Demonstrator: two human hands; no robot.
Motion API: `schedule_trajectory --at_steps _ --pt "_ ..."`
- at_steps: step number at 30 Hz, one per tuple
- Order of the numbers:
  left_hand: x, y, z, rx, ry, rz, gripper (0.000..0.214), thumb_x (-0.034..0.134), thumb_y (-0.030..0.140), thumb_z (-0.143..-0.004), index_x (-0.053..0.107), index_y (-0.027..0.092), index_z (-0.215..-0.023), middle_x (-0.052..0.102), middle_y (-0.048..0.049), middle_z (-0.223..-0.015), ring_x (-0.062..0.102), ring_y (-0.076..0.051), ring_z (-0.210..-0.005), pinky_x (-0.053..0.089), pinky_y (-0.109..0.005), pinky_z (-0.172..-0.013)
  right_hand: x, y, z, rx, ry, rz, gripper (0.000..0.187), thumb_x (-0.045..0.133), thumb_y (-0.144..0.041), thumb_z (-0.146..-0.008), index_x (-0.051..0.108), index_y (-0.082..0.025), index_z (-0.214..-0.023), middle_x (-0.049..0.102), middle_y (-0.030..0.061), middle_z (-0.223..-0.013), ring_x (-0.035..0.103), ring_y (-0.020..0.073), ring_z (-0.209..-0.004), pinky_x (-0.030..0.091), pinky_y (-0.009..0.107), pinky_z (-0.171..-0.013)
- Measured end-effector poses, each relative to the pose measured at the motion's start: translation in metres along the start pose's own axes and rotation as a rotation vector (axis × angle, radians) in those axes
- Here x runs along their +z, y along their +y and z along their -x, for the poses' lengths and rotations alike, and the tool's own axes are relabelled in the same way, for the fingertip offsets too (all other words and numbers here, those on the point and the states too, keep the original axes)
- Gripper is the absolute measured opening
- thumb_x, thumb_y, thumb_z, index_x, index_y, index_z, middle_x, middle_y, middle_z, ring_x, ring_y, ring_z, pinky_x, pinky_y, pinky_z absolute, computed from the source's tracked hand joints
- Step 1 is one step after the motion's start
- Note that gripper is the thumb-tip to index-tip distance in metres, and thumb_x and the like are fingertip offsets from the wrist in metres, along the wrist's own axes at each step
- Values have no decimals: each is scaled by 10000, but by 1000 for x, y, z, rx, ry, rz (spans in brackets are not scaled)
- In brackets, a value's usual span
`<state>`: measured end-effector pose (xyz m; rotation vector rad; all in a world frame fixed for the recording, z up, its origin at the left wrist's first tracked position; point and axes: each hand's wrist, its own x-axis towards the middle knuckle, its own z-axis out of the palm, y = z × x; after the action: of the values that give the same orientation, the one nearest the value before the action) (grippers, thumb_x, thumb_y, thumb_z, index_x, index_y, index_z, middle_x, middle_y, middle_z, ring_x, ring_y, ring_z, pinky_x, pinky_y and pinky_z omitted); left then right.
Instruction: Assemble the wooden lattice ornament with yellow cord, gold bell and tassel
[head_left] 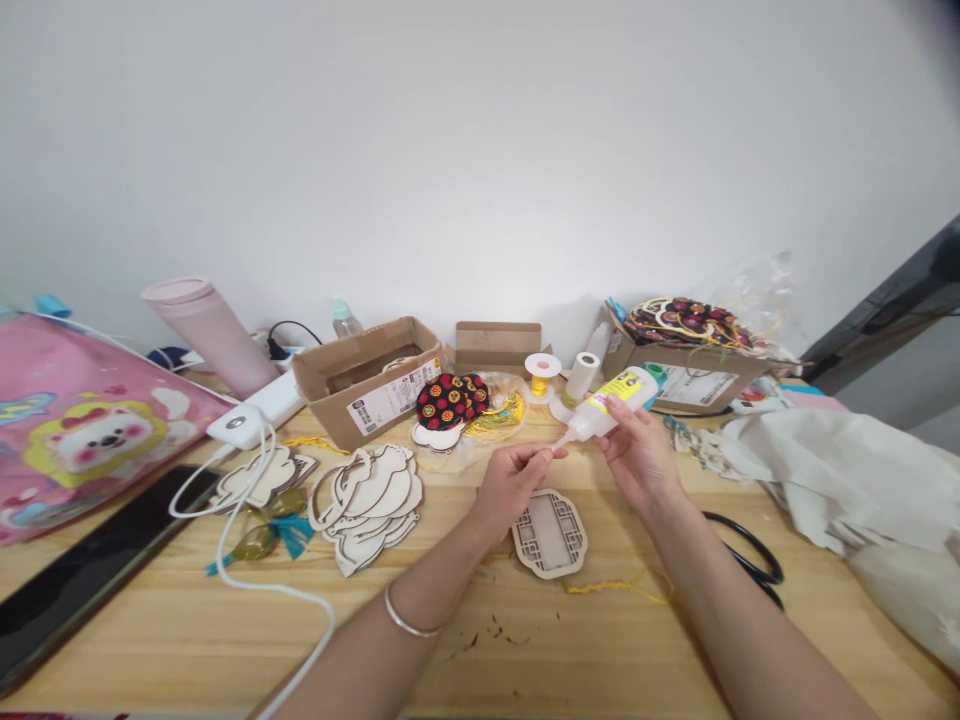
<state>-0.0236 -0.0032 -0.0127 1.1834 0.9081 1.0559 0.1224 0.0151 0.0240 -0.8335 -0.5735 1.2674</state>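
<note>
My right hand [639, 450] is wrapped round a white squeeze bottle of glue [616, 402] with a yellow label, tilted with its nozzle down to the left. At the nozzle's thin tip, the fingers of my left hand [517, 482] are pinched together; whether a small cap is between them cannot be made out. Just below my hands lies a cut-out wooden piece [550, 572] with lattice corners and a scalloped edge. From beneath its lower side, a yellow cord [611, 586] trails to the right.
Wooden cut-outs [375, 500] are piled to the left. Behind stand an open cardboard box [367, 390], patterned fabric pieces [452, 400] with yellow tassels, and a thread spool [541, 375]. Black-handled scissors [750, 555] and pale cloth [825, 460] lie right; a white cable [225, 540] crosses left.
</note>
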Motion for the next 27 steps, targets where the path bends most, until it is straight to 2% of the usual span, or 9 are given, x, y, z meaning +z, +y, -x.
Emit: schedule_trajectory --at_steps 5,8,15,18,22,25,27 --pt "1 2 0 -37 7 -80 450 535 487 -701 667 85 -854 259 73 -461 199 -51 -432 139 -211 -431 -2 0 -2 -13 -16 17 252 743 -196 -552 622 -162 -771 685 7 -766 625 118 -674 535 187 -557" --pt "1 3 1 -3 -22 -94 412 511 466 -736 656 99 -851 269 67 -479 212 -57 -448 149 -215 -442 -2 -1 -2 2 -14 16 230 736 -200 -561 619 -167 -757 684 3 -755 620 112 -647 526 174 -521" --pt "0 -1 1 25 -53 43 314 527 422 -748 628 126 -774 270 68 -478 222 -58 -447 154 -212 -444 0 -1 1 51 4 -30 181 711 -201 -593 616 -160 -741 683 -1 -725 614 107 -604 526 171 -490" --pt "-1 -1 0 16 -27 84 302 557 421 -722 623 127 -730 288 67 -463 233 -54 -437 150 -208 -436 0 1 1 65 1 -60 168 697 -186 -607 611 -165 -750 682 -10 -718 615 101 -593 523 162 -482" --pt "-1 0 0 -13 29 29 314 572 427 -695 626 118 -675 307 70 -434 218 -43 -405 130 -208 -415 -3 4 -1 90 -24 -81 166 688 -181 -619 608 -167 -764 683 -9 -731 622 105 -607 526 165 -488" --pt "0 1 0 -21 48 -10 318 569 415 -700 658 110 -710 308 71 -421 216 -43 -404 136 -206 -416 -5 3 -3 114 -19 -103 191 691 -199 -621 607 -174 -791 686 -6 -759 629 113 -637 537 177 -504" --pt "1 1 0 -6 72 -16 291 587 383 -695 679 110 -734 362 58 -431 258 -47 -421 176 -200 -427 -6 2 -4 124 -6 -103 177 682 -216 -634 606 -179 -789 688 -3 -761 630 115 -634 538 180 -494"
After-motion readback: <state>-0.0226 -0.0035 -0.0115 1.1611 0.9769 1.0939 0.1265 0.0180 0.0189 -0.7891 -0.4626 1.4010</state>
